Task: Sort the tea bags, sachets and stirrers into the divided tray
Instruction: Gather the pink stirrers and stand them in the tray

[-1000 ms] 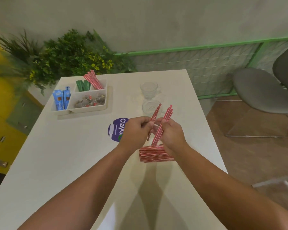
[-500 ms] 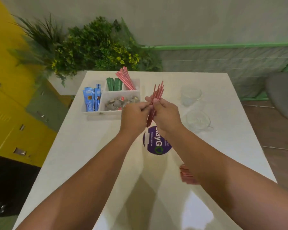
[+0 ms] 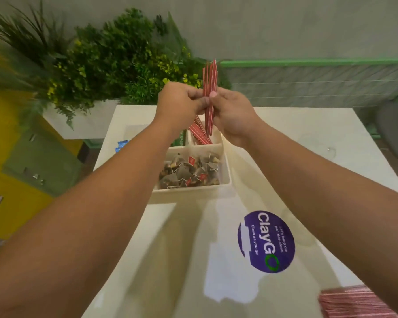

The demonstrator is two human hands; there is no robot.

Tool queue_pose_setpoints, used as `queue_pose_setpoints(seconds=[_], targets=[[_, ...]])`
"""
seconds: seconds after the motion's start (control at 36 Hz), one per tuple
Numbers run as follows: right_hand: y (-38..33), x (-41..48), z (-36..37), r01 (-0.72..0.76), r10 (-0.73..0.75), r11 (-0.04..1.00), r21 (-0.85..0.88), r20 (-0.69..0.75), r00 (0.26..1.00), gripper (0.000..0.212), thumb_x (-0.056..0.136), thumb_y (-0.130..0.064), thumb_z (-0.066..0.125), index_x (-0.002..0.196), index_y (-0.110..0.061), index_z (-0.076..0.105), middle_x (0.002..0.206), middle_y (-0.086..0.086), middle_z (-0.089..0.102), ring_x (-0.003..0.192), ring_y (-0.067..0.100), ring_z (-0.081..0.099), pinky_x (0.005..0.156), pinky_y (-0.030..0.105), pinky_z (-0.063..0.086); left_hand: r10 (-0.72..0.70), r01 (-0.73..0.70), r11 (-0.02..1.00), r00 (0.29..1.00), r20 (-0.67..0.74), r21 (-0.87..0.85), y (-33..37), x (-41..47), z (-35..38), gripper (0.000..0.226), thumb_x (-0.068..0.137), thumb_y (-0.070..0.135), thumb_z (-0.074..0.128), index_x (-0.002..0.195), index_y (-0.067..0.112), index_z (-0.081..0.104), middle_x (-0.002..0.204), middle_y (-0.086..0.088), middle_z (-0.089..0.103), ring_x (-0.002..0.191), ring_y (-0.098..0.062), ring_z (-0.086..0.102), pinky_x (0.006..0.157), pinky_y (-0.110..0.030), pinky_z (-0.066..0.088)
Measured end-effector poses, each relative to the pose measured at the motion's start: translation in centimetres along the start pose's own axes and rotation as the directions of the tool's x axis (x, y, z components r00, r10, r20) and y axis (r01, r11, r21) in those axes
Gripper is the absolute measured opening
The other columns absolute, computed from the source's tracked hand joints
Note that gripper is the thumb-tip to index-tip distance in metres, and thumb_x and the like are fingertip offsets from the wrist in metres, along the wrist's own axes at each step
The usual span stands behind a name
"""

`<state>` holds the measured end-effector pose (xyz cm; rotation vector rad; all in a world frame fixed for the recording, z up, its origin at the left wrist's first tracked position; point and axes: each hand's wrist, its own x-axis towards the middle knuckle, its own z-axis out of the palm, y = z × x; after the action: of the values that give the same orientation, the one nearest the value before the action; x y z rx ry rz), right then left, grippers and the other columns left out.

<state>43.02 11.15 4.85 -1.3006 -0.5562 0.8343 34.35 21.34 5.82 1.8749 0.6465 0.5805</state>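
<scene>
Both hands point(image 3: 207, 106) grip stirrers point(image 3: 210, 97), tray point(image 3: 225, 171) (half hidden), blurred pile point(image 3: 354, 304)

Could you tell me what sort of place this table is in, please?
Probably a shared office pantry or break area. The round purple sticker on the white table reads "Let's keep our pantries clean", the divided tray holds tea bags and stirrers, and potted greenery lines the wall.

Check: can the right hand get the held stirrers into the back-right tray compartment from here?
Probably yes. The right hand and left hand hold the stirrer bundle upright directly above that compartment; it is open-topped, and the stirrers already inside leave room.
</scene>
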Motion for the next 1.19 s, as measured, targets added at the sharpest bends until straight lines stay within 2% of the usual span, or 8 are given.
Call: queue_pose_setpoints(seconds=[0.14, 0.31, 0.53, 0.67, 0.78, 0.97, 1.06, 1.19], targets=[[1.8, 2.4, -0.3, -0.016, 0.015, 1.0, -0.025, -0.016, 1.0, 0.03, 0.104, -0.005, 0.039, 0.124, 0.004, 0.059, 0.116, 0.027, 0.065, 0.097, 0.027, 0.067, 0.086, 0.034, 0.057, 0.003, -0.004, 0.999, 1.0, 0.026, 0.046, -2.7, 1.8, 0.2, 0.009, 0.085, 0.018, 0.075, 0.089, 0.012, 0.079, 0.078, -0.007, 0.076, 0.074, -0.023, 0.075, 0.076, -0.044, 0.062], [4.6, 2.8, -1.1, -0.107, 0.107, 0.994, 0.017, -0.009, 0.994, 0.033, 0.103, -0.002, 0.04, 0.13, 0.008, 0.055, 0.114, 0.025, 0.063, 0.095, 0.03, 0.063, 0.092, 0.039, 0.057, -0.06, 0.043, 0.991, 0.99, 0.128, 0.13, -5.3, 2.4, 0.5, 0.012, 0.085, 0.023, 0.076, 0.076, 0.015, 0.077, 0.076, -0.01, 0.075, 0.072, -0.025, 0.074, 0.077, -0.047, 0.061], [5.4, 2.3, -1.5, -0.179, 0.18, 0.983, 0.047, -0.017, 0.983, 0.024, 0.095, 0.009, 0.052, 0.116, 0.013, 0.062, 0.088, 0.023, 0.068, 0.069, 0.025, 0.071, 0.067, 0.035, 0.062, -0.124, 0.078, 0.932, 0.986, 0.108, 0.354, -6.0, 1.9, 1.2, 0.011, 0.081, 0.026, 0.079, 0.087, 0.017, 0.08, 0.074, -0.005, 0.074, 0.069, -0.019, 0.072, 0.067, -0.032, 0.06], [5.3, 2.8, -2.0, -0.125, 0.055, 0.924, -0.362, -0.198, 0.979, 0.01, 0.078, -0.001, 0.078, 0.087, 0.002, 0.075, 0.083, 0.024, 0.073, 0.07, 0.028, 0.069, 0.077, 0.043, 0.061, -0.144, 0.098, 0.906, 0.986, 0.081, 0.411, -6.1, 1.7, 1.6, 0.007, 0.083, 0.021, 0.077, 0.084, 0.015, 0.079, 0.069, -0.001, 0.072, 0.047, -0.004, 0.058, 0.036, -0.006, 0.034], [5.3, 3.4, -2.2, -0.123, -0.039, 0.787, -0.605, -0.247, 0.968, 0.007, 0.074, -0.014, 0.083, 0.079, -0.01, 0.079, 0.073, 0.01, 0.075, 0.076, 0.031, 0.073, 0.075, 0.047, 0.061, -0.129, 0.097, 0.885, 0.991, 0.04, 0.455, -5.8, 1.7, 2.1, 0.012, 0.079, 0.022, 0.08, 0.087, 0.013, 0.078, 0.078, -0.004, 0.072, 0.064, -0.014, 0.062, 0.049, -0.017, 0.039], [5.1, 3.7, -1.5, -0.129, -0.088, 0.635, -0.761, -0.238, 0.967, 0.006, 0.079, -0.013, 0.077, 0.085, -0.012, 0.077, 0.078, 0.005, 0.072, 0.075, 0.023, 0.069, 0.073, 0.036, 0.059, -0.238, 0.182, 0.89, 0.967, 0.086, 0.418, -5.3, 1.9, 2.6, 0.014, 0.075, 0.018, 0.08, 0.088, 0.013, 0.077, 0.083, -0.007, 0.074, 0.079, -0.026, 0.072, 0.075, -0.043, 0.061], [5.0, 3.8, -1.1, -0.12, -0.11, 0.588, -0.8, -0.226, 0.968, 0.016, 0.081, -0.012, 0.074, 0.098, -0.012, 0.076, 0.082, 0.002, 0.068, 0.077, 0.018, 0.063, 0.073, 0.028, 0.053, -0.232, 0.183, 0.883, 0.971, 0.064, 0.433, -4.9, 1.6, 2.7, 0.013, 0.079, 0.017, 0.075, 0.089, 0.011, 0.077, 0.083, -0.01, 0.073, 0.08, -0.029, 0.071, 0.074, -0.044, 0.06], [4.5, 3.2, -0.7, -0.155, -0.045, 0.605, -0.781, -0.228, 0.973, 0.033, 0.088, -0.009, 0.066, 0.121, -0.009, 0.067, 0.107, 0.011, 0.072, 0.099, 0.026, 0.067, 0.089, 0.039, 0.056, -0.234, 0.223, 0.867, 0.972, -0.032, 0.446, -3.7, 0.8, 2.5, 0.012, 0.083, 0.02, 0.074, 0.091, 0.011, 0.074, 0.086, -0.009, 0.071, 0.078, -0.027, 0.067, 0.053, -0.031, 0.048]])
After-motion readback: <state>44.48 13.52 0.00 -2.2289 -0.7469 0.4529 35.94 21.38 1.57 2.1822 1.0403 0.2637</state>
